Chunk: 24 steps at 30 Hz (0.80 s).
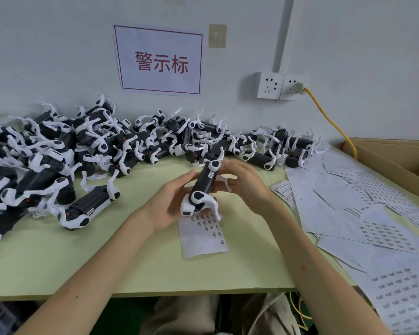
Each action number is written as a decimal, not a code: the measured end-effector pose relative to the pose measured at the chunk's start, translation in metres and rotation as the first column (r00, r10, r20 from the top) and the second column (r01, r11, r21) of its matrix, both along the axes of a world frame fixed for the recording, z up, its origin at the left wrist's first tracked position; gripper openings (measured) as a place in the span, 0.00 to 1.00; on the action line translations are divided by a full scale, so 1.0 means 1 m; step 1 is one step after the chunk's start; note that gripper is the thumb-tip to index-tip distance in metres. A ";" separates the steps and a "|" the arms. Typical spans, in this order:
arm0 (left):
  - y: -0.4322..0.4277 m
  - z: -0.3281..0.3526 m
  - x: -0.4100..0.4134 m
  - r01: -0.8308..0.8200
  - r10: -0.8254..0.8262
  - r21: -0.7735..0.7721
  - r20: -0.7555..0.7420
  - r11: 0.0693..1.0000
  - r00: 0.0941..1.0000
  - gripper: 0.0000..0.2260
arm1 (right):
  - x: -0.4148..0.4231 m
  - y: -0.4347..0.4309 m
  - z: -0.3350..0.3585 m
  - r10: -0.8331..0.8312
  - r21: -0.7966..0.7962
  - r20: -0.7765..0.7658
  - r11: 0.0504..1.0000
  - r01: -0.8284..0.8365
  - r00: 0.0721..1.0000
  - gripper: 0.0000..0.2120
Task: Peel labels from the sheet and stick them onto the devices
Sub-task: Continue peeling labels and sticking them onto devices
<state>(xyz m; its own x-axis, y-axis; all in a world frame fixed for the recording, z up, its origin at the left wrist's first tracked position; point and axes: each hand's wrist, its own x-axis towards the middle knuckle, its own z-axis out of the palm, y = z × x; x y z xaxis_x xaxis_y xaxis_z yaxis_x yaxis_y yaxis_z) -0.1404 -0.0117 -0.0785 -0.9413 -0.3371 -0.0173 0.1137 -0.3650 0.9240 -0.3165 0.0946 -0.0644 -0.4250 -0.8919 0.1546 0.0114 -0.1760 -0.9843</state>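
Observation:
A black device with white ends (205,183) stands tilted above the middle of the table, held between both hands. A small white label (211,174) sits on its black body. My left hand (166,204) cups the device from the left and below, fingers curled round it. My right hand (242,180) holds it from the right, fingers round its upper part. Under the hands lies a label sheet (202,234) with several small labels left on it.
A big heap of black-and-white devices (87,146) covers the left and back of the table (136,262). One labelled device (90,209) lies apart at the left. Loose label sheets (348,204) spread on the right beside a cardboard box (397,160). A yellow cable (331,122) runs from the wall socket.

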 end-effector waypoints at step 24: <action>-0.013 0.000 0.003 -0.510 0.499 -0.113 -0.114 0.852 0.859 0.32 | 0.004 0.004 0.004 0.173 0.136 0.010 0.976 -0.172 0.985 0.20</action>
